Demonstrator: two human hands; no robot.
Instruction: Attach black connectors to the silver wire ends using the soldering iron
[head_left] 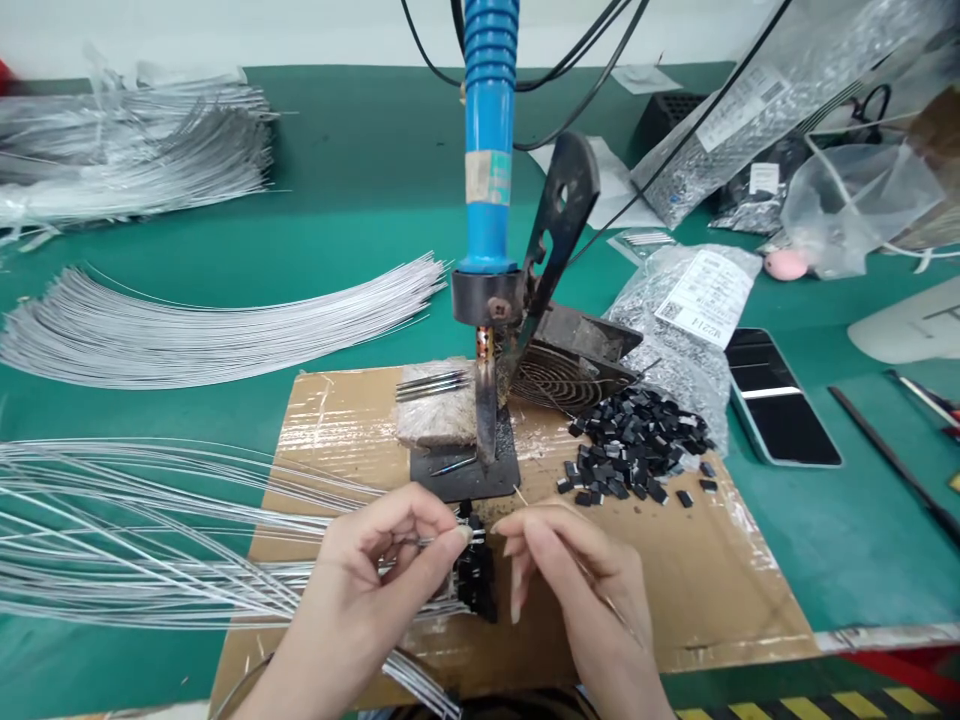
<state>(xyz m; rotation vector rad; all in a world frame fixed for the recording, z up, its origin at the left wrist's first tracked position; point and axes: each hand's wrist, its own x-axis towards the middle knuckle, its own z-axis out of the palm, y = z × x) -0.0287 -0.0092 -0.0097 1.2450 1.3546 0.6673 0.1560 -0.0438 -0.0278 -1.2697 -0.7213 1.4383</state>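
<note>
Two bare hands in the head view, low over a taped cardboard sheet (720,590). Left hand (375,570) clenched in a pinch, thumb and forefinger tight on a sheaf of silver wires (409,543), wire ends pointing right and capped by a row of small black parts (476,580). Right hand (570,580) just beside that row, fingers curled, thumb tip close to forefinger tip; grip here impossible to tell, empty or closed on something thin.

Held wires near the front edge of the cardboard, trailing left into a loose fan of wires (112,530) on the green table (360,200).

Just beyond the hands, a black metal plate (457,480), and above it a soldering iron (489,150) with a blue handle, clamped upright, tip down. Left of the tip, a pale block (427,425) with a few wires on top. Right of the plate, a pile of loose black parts (637,445) on the cardboard. Farther right, a labelled bag (690,310) and a phone (780,400), face up. At far left, a second curved bundle (225,330) of wires.
</note>
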